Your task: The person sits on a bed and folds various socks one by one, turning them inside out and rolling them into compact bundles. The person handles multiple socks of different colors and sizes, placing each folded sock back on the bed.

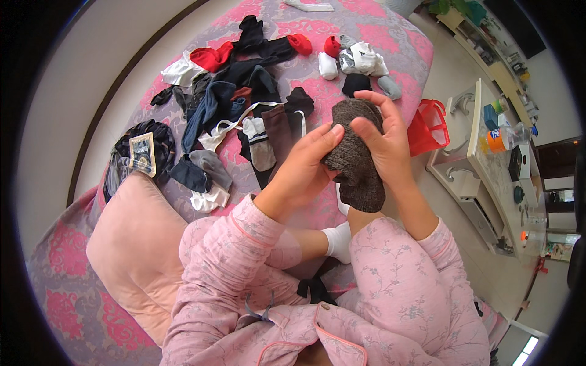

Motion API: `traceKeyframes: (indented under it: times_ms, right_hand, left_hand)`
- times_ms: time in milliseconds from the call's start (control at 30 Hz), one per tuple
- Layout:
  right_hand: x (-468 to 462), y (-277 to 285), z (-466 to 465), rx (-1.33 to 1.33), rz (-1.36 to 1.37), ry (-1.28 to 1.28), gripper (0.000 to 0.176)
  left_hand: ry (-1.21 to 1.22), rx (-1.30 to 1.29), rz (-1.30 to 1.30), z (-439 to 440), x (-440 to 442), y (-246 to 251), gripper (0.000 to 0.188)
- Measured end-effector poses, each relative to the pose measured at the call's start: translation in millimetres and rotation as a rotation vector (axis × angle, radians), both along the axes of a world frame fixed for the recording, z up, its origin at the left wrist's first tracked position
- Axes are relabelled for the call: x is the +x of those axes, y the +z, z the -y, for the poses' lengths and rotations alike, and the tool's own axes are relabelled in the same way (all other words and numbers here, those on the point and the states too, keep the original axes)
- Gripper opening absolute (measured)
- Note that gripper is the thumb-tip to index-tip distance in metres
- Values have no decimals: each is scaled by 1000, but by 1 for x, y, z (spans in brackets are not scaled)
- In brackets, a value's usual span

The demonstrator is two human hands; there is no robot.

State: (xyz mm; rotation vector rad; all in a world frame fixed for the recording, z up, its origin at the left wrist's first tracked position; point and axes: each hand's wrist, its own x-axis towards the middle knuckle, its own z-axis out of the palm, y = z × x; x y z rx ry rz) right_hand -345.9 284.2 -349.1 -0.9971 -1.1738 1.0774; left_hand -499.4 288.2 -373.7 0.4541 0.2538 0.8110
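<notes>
My left hand (316,155) pinches the left side of a dark brown knitted sock (357,155) between thumb and fingers. At its upper right, my right hand (387,132) curls around the same sock, thumb against the knit. The lower end of the sock hangs over my raised knee. Beyond it lie a rolled black sock (356,85), a rolled white sock (328,66), a grey one (389,87) and a white bundle (361,59). Loose socks and garments spread to the left, among them a grey and white striped sock (261,148) and blue knitwear (210,110).
A patterned pink and grey cover (68,256) lies under everything. At the left are a pink cushion (137,256) and a dark cloth bundle with a printed packet (143,154) on it. A red bag (428,128) and a table (485,174) with bottles stand at the right.
</notes>
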Motion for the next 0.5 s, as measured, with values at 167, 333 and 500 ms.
traceKeyframes:
  times_ms: [167,333,500]
  right_hand:
    - [7,10,5,-261,-166,200,35]
    - [11,1,3,-272,-151,215,31]
    - [8,-10,6,-212,189,145,25]
  left_hand:
    - [25,-72,60,-7,-2,-8,37]
    - [-55,89,-244,-12,-10,-5,42]
    - [208,468,-619,3,0,1,48]
